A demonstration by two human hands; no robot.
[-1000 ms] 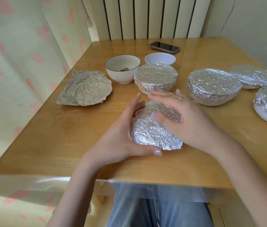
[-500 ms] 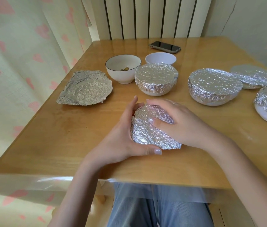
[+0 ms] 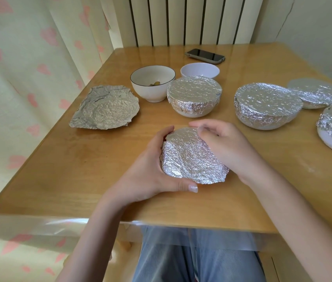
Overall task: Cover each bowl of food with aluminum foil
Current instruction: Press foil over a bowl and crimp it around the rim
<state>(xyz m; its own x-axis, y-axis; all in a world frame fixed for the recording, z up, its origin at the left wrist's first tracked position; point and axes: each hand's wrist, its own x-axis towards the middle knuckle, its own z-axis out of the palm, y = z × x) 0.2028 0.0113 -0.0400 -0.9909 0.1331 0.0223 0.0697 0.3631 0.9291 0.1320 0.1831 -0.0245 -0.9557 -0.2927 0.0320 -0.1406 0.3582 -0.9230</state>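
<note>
- Head view: the wooden tabletop (image 3: 59,169) fills the picture, with a radiator behind it at 12 o'clock and a heart-print curtain along the 9 o'clock side.
- Four foil-covered bowls lie from centre out to 3 o'clock; the nearest of them (image 3: 194,94) is just beyond the hands.
- A loose crumpled foil sheet (image 3: 106,107) lies flat at 10 o'clock, apart from the bowls.
- Two bowls are not yet covered: a black-rimmed bowl (image 3: 152,83) with a little food in it, and a plain white bowl (image 3: 200,70) behind it toward 12 o'clock.
- The bowl in hand (image 3: 191,155), foil over its top, sits at centre near the front edge.
- The left hand (image 3: 146,169) curls round its 9 o'clock side, thumb along the near rim.
- The right hand (image 3: 224,143) curls over the 2 o'clock edge, fingers bent onto the foil.
- To do this well, I judge: press the foil skirt down all round the rim, turning the bowl, especially the flared flap at 5 o'clock.
</note>
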